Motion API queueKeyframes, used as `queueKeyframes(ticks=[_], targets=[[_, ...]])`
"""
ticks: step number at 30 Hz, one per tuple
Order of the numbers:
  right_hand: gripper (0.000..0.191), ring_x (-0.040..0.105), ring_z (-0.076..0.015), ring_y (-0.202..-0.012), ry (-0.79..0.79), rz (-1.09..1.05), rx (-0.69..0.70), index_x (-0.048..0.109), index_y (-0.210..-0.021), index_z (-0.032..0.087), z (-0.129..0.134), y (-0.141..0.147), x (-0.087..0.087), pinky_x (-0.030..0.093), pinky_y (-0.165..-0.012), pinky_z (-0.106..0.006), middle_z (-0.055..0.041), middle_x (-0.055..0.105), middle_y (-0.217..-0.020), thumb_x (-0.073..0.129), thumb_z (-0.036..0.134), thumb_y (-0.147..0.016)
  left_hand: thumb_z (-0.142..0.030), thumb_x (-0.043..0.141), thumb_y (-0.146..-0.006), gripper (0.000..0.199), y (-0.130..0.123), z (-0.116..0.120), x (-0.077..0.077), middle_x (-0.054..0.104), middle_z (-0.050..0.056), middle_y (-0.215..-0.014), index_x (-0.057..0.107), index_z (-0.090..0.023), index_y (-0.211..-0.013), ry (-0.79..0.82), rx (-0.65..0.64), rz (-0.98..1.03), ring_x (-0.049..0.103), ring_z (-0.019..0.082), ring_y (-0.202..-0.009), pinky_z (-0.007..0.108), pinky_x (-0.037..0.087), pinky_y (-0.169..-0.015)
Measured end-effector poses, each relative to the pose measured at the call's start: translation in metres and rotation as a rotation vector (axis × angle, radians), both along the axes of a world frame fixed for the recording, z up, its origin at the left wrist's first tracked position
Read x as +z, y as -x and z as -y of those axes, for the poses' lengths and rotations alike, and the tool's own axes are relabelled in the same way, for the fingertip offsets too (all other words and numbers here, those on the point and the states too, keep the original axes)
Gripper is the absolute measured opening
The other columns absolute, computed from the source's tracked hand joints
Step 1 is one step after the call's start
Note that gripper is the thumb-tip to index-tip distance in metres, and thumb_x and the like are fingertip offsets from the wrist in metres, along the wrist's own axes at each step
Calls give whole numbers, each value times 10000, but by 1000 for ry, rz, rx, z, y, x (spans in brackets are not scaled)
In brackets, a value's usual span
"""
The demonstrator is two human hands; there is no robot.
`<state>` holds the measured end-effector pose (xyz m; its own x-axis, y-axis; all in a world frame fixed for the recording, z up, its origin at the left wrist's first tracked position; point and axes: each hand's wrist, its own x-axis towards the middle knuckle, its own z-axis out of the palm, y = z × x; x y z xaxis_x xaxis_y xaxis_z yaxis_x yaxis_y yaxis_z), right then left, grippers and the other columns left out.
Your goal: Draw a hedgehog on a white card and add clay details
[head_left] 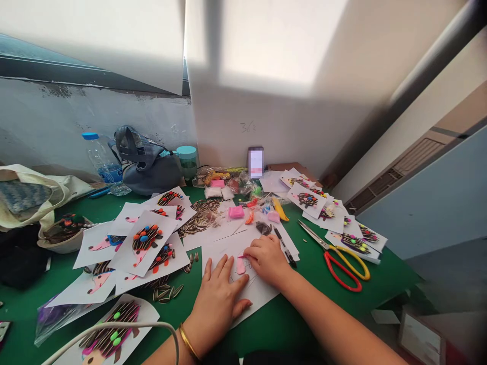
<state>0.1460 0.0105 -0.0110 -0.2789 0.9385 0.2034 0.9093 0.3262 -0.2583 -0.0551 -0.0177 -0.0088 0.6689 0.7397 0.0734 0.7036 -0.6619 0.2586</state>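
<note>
A sheet of white paper with faint pencil lines lies in front of me. On it sits a flattened piece of pink modelling clay. My left hand rests flat on the sheet, fingers spread, just left of the clay. The bent fingers of my right hand press on the upper right part of the clay; their tips are partly hidden. A black pen lies right of my right hand. Beyond it are a dark lump of clay in wrapping and a pink clay block.
Paper cards with seed-covered hedgehogs are piled at left, more cards at right. Sunflower seeds lie between. Scissors with red and yellow handles are at right. A phone leans on the wall. A cable crosses the lower left.
</note>
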Motion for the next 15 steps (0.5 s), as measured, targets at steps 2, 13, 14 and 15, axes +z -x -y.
queueKeyframes(ticks=[2,13,14,15], targets=[[188,518,-182,-880,-3,-3,-11,724,-900,273,-1,0,0,223,-868,-383,-22,689,-866,542,242,-935,-430,732,-760,506,0,0,2,469,140,-1451,606,-370,-1247,8,2,-8,379,402,-1358,688,229,-1083],[153,501,-182,-896,10,19,44,715,-891,280,-8,1,2,222,-873,-392,-10,684,-882,590,192,-904,-428,721,-772,498,0,0,-1,454,130,-1462,601,-366,-1251,1,-1,5,359,393,-1371,687,216,-1092],[152,500,-180,-895,8,19,50,715,-889,282,-8,1,2,223,-874,-389,-7,682,-879,590,196,-907,-429,724,-769,502,0,0,-1,456,133,-1460,600,-366,-1252,1,-1,5,362,393,-1370,687,217,-1092],[152,500,-178,-894,7,18,59,715,-886,283,-8,1,1,223,-876,-387,-5,680,-875,590,200,-908,-429,725,-768,506,0,0,-1,456,138,-1459,599,-365,-1253,1,-2,1,362,394,-1370,686,217,-1092]])
